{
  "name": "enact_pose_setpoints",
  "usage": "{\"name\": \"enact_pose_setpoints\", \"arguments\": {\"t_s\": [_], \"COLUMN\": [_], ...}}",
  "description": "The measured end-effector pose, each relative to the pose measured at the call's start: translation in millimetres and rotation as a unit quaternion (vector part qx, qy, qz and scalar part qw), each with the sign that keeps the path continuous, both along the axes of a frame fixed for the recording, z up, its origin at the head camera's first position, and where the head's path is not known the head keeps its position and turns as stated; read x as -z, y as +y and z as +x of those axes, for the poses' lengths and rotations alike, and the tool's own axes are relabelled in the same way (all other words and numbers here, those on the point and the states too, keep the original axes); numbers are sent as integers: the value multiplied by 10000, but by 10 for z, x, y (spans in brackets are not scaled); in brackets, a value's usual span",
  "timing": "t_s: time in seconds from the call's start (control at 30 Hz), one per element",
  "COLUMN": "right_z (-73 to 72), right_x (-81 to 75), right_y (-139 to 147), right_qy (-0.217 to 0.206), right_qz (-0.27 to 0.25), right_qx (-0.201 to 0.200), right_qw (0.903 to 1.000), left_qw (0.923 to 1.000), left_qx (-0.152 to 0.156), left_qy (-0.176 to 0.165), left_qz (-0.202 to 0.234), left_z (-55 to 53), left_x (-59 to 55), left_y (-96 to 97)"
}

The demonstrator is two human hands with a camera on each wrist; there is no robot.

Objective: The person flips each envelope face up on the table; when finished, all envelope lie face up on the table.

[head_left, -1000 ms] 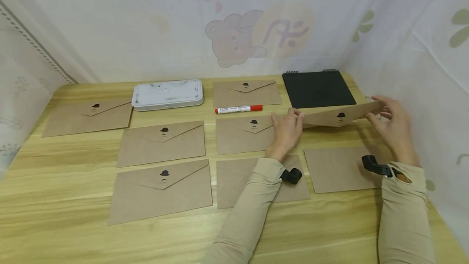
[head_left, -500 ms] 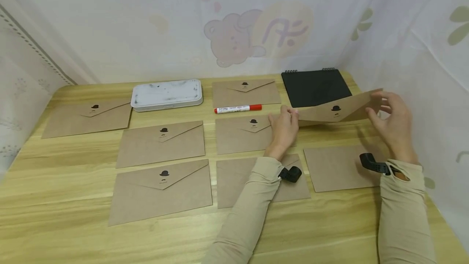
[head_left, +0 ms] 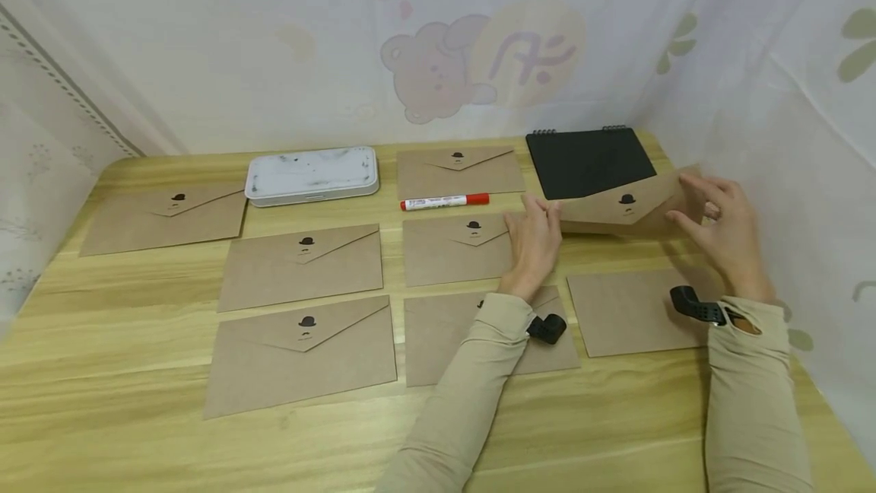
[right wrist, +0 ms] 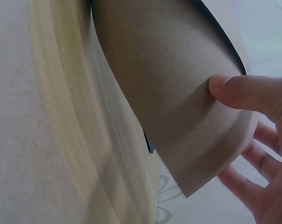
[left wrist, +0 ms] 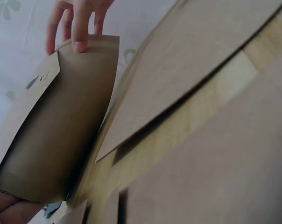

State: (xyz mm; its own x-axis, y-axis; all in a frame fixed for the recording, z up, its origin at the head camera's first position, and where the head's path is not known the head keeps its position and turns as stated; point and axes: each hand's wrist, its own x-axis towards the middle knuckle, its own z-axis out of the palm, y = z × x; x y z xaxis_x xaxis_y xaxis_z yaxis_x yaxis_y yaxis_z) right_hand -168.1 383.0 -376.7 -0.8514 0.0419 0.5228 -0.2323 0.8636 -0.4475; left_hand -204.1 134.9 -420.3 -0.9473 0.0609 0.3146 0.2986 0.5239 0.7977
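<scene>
A brown kraft-paper envelope (head_left: 595, 208) with a printed bowler hat is raised at a tilt off the back right of the table, its body bowed. My left hand (head_left: 532, 246) pinches its left end, while my right hand (head_left: 731, 233) grips the right end. In the right wrist view, the thumb presses the envelope's face (right wrist: 173, 79) and the other fingers are behind it. The left wrist view shows the flap edge standing away from the envelope's body (left wrist: 73, 107). Below the right hand lies a plain-faced envelope (head_left: 636, 314).
Several matching envelopes (head_left: 301, 268) lie in rows on the wooden table (head_left: 137, 371). A black spiral notebook (head_left: 588, 162) is at the back right, close behind the held envelope. A red-capped marker (head_left: 445, 202) and a white tin case (head_left: 311, 175) lie farther left. Curtains hang behind.
The held envelope has risen and tilted, showing more of its body below the flap. My right hand has shifted up, then slightly left. The left hand stays almost in place.
</scene>
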Motion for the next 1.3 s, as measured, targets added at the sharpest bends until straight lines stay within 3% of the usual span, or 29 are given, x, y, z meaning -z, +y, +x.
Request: {"name": "enact_pose_setpoints", "arguments": {"t_s": [0.23,0.43,0.7,0.93,1.07,1.17,1.3], "right_z": [27,7,36,43,36,31,38], "right_x": [2,22,14,-14,-6,11,46], "right_y": [-18,10,27,34,82,143,213], "right_qy": [-62,98,215,391,-18,-680,-1528], "right_qz": [-103,-189,-316,-239,-95,75,139], "right_qx": [253,466,694,503,388,193,-54], "right_qw": [9996,9987,9969,9977,9992,9975,9881], "left_qw": [9983,9927,9902,9794,9739,9694,9662], "left_qx": [89,322,775,810,924,1030,1118], "left_qy": [566,1011,873,973,892,758,440], "left_qz": [-60,-576,-762,-1571,-1874,-2095,-2280], "left_z": [9,-8,13,37,49,54,67], "left_x": [3,-22,-52,-66,-52,-41,-23], "left_y": [-20,-57,-37,-64,-73,-69,-63]}}
